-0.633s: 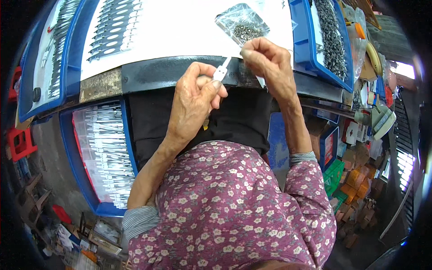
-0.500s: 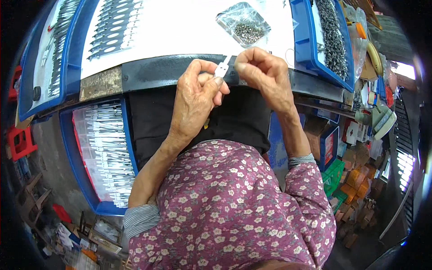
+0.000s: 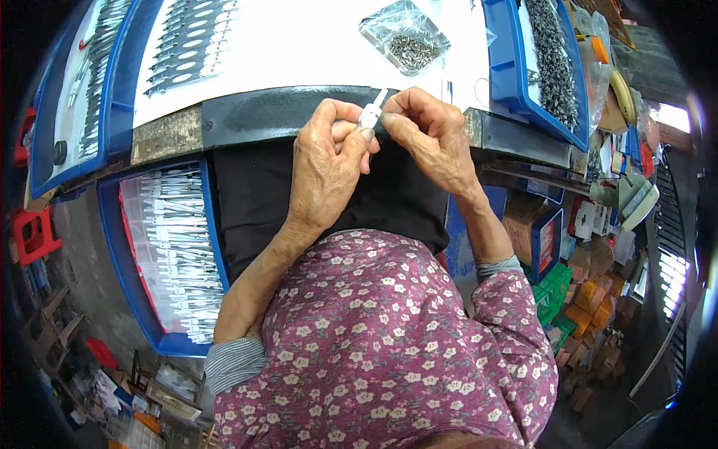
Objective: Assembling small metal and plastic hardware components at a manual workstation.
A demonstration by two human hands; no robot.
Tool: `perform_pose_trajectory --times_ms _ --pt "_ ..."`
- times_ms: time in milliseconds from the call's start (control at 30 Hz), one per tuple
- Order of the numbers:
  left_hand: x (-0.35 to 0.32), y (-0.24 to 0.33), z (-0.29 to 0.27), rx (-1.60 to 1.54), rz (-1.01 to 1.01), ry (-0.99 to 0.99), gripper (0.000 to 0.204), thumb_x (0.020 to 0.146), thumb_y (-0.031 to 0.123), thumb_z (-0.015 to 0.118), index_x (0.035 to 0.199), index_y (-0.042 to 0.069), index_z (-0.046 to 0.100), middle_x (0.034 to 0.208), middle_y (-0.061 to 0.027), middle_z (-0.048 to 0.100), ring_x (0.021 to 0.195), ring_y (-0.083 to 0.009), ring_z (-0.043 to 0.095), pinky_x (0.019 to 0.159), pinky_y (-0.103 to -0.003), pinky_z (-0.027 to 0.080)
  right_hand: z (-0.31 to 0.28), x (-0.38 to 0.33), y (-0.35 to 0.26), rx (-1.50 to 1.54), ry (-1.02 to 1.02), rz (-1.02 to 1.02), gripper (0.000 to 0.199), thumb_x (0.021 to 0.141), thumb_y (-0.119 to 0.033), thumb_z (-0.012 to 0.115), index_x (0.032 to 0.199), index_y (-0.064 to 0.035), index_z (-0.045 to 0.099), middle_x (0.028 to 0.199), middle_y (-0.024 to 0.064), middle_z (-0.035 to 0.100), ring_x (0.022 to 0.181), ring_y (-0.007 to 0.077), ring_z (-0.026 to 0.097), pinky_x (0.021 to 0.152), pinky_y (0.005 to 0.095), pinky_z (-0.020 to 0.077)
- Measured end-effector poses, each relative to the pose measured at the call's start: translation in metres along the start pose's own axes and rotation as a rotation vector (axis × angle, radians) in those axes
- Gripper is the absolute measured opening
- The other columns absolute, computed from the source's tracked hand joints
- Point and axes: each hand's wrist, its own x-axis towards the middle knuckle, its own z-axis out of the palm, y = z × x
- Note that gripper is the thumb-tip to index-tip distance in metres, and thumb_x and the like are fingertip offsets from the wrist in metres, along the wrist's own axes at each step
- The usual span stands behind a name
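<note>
Here, a white part [image 3: 369,117] is pinched in the left hand [image 3: 326,161]; whether the narrowed right hand [image 3: 432,138] is empty cannot be told.

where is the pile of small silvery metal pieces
In the head view, the pile lies upper centre-right, amid clear plastic, beyond the right hand, left of the blue plastic bin.

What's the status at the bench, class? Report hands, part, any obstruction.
Left hand pinching small white part. Right hand close at its right, contact unclear. Nothing visibly blocking either hand.
</note>
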Motion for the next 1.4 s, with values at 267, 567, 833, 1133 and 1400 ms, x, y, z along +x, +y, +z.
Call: perform_pose_trajectory --times_ms 267,567,833,1133,1400 --pt "-0.001 -0.007 0.009 0.182 0.124 0.082 0.008 0.087 0.001 0.049 0.094 -0.001 0.047 0.072 -0.0036 0.057 0.055 -0.0021 0.047 0.046 -0.015 0.039 0.004 -0.004 0.006 0.003 0.053 0.037 0.009 0.082 -0.007 0.058 0.080 0.0014 0.056 0.065 -0.0035 0.050 0.058 0.0014 0.043 0.049 0.0157 0.0344" --pt "0.000 -0.004 0.006 0.077 0.065 0.025 0.006 0.087 0.000 0.048 0.093 0.000 0.047 0.070 -0.0033 0.057 0.052 -0.0021 0.046 0.044 -0.015 0.038 -0.003 -0.005 0.009 0.393 -0.002 0.260 0.011 0.081 -0.011 0.062 0.080 -0.0002 0.058 0.061 0.0009 0.055 0.044 0.0029 0.043 0.037 0.0159 0.0304" --pt "0.006 -0.009 -0.004 -0.236 -0.083 -0.073 0.011 0.086 0.004 0.049 0.094 -0.003 0.046 0.071 -0.0077 0.058 0.050 -0.0029 0.046 0.039 -0.014 0.035 -0.030 0.020 0.012 0.007 0.057 0.092 0.015 0.084 -0.016 0.060 0.084 -0.0009 0.063 0.062 0.0011 0.057 0.048 0.0060 0.048 0.043 0.0203 0.0392" --pt "0.007 -0.010 -0.006 -0.299 -0.117 -0.076 0.010 0.086 0.004 0.050 0.092 -0.002 0.046 0.067 -0.0067 0.058 0.049 -0.0035 0.047 0.039 -0.015 0.036 -0.047 0.067 0.048 -0.844 0.232 -0.371 0.009 0.078 -0.008 0.060 0.084 -0.0012 0.062 0.073 0.0123 0.060 0.062 0.0236 0.060 0.057 0.0314 0.0474" --pt "0.006 -0.007 -0.008 -0.299 -0.125 -0.077 0.011 0.085 0.004 0.050 0.092 -0.003 0.047 0.067 -0.0068 0.058 0.049 -0.0038 0.048 0.038 -0.015 0.036 -0.043 0.075 0.047 -1.075 0.122 -0.375 0.007 0.077 -0.008 0.057 0.079 -0.0010 0.056 0.070 0.0132 0.059 0.061 0.0273 0.059 0.057 0.0359 0.0473"
